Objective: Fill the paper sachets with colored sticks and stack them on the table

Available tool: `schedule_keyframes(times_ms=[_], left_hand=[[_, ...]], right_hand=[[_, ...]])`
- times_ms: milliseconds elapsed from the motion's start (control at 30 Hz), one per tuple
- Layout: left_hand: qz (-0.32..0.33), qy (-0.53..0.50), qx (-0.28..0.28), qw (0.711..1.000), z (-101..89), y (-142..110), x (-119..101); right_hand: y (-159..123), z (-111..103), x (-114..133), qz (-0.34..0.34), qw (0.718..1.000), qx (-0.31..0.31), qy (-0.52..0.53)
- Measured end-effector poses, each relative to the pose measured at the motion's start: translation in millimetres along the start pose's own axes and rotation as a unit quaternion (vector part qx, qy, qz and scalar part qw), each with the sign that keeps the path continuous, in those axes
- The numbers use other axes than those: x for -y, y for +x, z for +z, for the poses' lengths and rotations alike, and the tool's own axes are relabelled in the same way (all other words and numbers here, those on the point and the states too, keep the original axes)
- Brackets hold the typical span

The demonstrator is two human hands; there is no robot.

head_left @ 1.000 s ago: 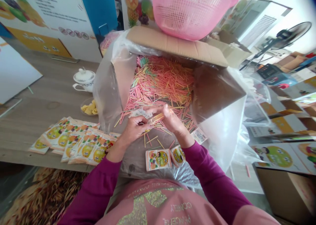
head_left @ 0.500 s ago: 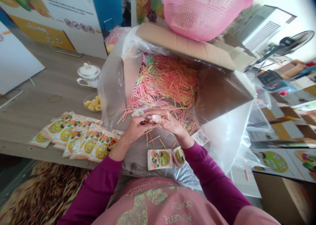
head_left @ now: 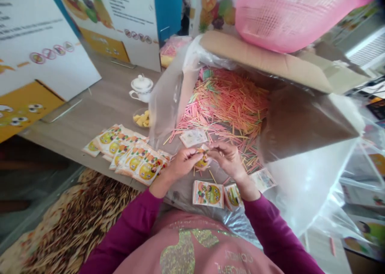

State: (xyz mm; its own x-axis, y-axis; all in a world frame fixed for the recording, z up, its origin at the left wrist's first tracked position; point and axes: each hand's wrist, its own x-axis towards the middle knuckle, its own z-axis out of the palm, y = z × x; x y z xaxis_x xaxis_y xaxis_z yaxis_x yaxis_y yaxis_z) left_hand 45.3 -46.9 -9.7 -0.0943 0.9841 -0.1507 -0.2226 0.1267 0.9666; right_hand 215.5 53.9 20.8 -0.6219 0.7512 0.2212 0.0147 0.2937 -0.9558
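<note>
My left hand and my right hand meet low over the plastic liner, their fingertips pinching a small printed packet with a yellow and orange design. Beyond them, a heap of thin pink, orange and green sticks fills an open cardboard box. A flat printed card lies on the heap's near edge. Loose sticks lie just below my right hand. Two printed packets lie close to my wrists, and another packet lies beside my right wrist.
A fanned row of printed packets lies on the wooden table left of the box. Behind them stand a white lidded cup and a dish of yellow food. A pink plastic basket rests on the box flap.
The whole view has swung, shifting the scene rightward. My hands have moved closer to me and now pinch a small packet. The printed card now lies clear of my hands on the sticks.
</note>
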Motion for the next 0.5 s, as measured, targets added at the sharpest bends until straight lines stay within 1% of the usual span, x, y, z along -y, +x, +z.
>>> schedule_keyframes(times_ms=[33, 100, 133, 200, 233, 267, 300, 367, 400, 433, 467, 500], left_hand=[[0.003, 0.031, -0.007, 1.0, -1.3, -10, -1], [0.027, 0.12, -0.038, 0.992, -6.5, -34, -5], [0.045, 0.179, -0.069, 0.98, -11.8, -46, -7], [0.08, 0.303, -0.099, 0.945, -30.1, -68, -8], [0.113, 0.369, -0.123, 0.914, -42.5, -76, -8], [0.154, 0.439, -0.154, 0.871, -55.9, -82, -7], [0.189, 0.51, -0.182, 0.819, -69.4, -86, -4], [0.252, 0.616, -0.225, 0.712, -92.7, -88, 2], [0.278, 0.649, -0.238, 0.667, -101.4, -87, 6], [0.299, 0.67, -0.248, 0.632, -108.0, -86, 11], [0.315, 0.683, -0.255, 0.607, -112.6, -84, 15], [0.327, 0.691, -0.264, 0.589, -115.6, -83, 20]], right_hand=[[-5, 9, -2, 0.0, 1.0, 0.002, 0.007], [-13, 27, 0, -0.005, 0.999, 0.031, 0.02], [-15, 35, 1, -0.014, 0.998, 0.062, 0.015], [-11, 43, 3, -0.048, 0.991, 0.127, -0.023], [-4, 41, 3, -0.071, 0.986, 0.145, -0.051], [7, 36, 2, -0.093, 0.982, 0.147, -0.08], [21, 27, 2, -0.112, 0.979, 0.132, -0.11], [61, 1, 1, -0.127, 0.975, 0.061, -0.174], [86, -12, 2, -0.12, 0.968, 0.027, -0.219], [114, -25, 3, -0.102, 0.954, 0.0, -0.283], [142, -37, 5, -0.079, 0.93, -0.028, -0.359], [169, -46, 8, -0.052, 0.898, -0.038, -0.436]])
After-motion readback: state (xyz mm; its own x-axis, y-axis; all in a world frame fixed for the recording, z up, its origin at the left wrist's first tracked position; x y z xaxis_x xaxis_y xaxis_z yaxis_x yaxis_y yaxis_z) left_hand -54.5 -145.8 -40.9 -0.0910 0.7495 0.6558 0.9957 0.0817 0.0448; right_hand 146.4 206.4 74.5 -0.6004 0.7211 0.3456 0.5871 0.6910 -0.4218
